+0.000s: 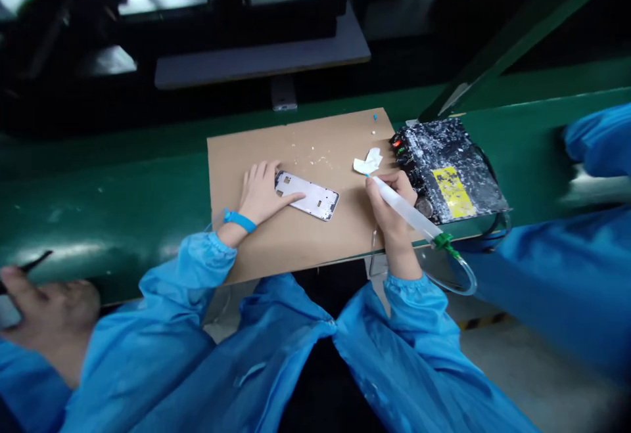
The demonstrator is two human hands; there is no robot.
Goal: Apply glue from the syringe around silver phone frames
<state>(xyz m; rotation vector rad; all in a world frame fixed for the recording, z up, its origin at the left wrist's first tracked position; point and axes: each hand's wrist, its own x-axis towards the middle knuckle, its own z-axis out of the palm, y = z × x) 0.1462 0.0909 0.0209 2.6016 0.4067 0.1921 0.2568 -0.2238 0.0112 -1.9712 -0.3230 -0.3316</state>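
A white phone frame point(311, 198) lies flat on a brown cardboard sheet point(300, 239). My left hand point(261, 193) rests on its left end, fingers stretched flat across it. My right hand point(392, 206) is wrapped round a clear dispensing syringe point(404, 208) with a green cap at its rear and a clear hose point(463, 275) looping off it. The syringe tip points at a crumpled white tissue point(369, 161) near the sheet's far right.
A spattered black control box point(446, 170) with a yellow label stands right of the cardboard on the green conveyor point(98, 203). A co-worker's hand point(42, 311) holding a thin tool is at lower left; another blue sleeve point(599, 140) is at right.
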